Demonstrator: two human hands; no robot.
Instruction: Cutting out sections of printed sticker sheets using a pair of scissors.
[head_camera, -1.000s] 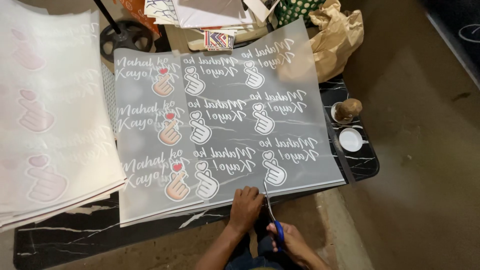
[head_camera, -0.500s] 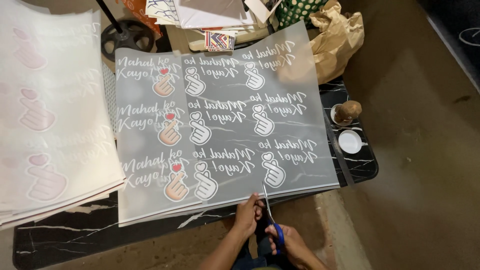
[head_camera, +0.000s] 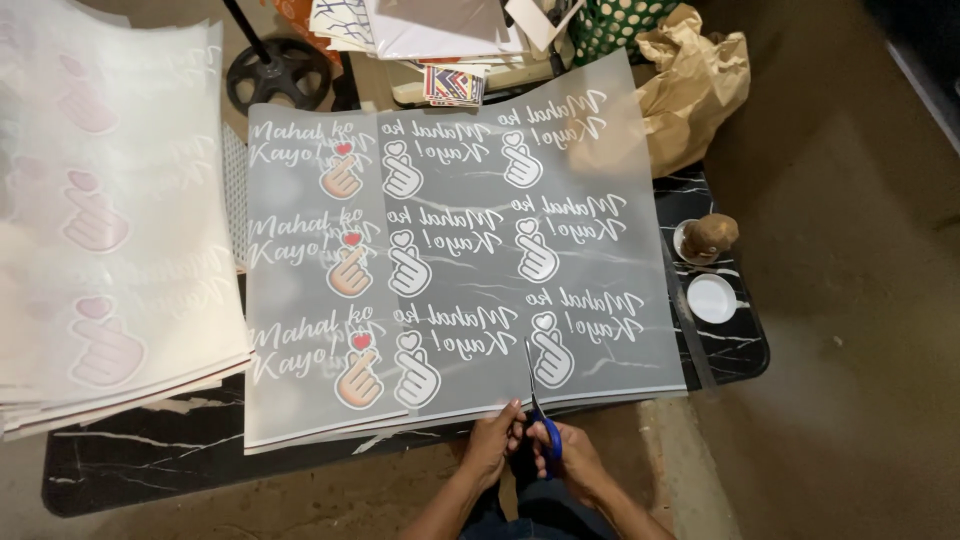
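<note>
Scissors (head_camera: 537, 405) half-hidden between hands

Translucent grey printed sheet (head_camera: 450, 270), lying flat on the table (head_camera: 150, 460), near edge overhanging toward the hands. Printed in rows with white script lettering and finger-heart hand designs, the leftmost column in skin tone with red hearts, the others white and mirrored. Scissors (head_camera: 540, 415) with blue handles, blades pointing away into the sheet's near edge, between the middle and right design columns; blades seemingly partly open, though hard to tell. Far right corner of the sheet curling up slightly.
</note>
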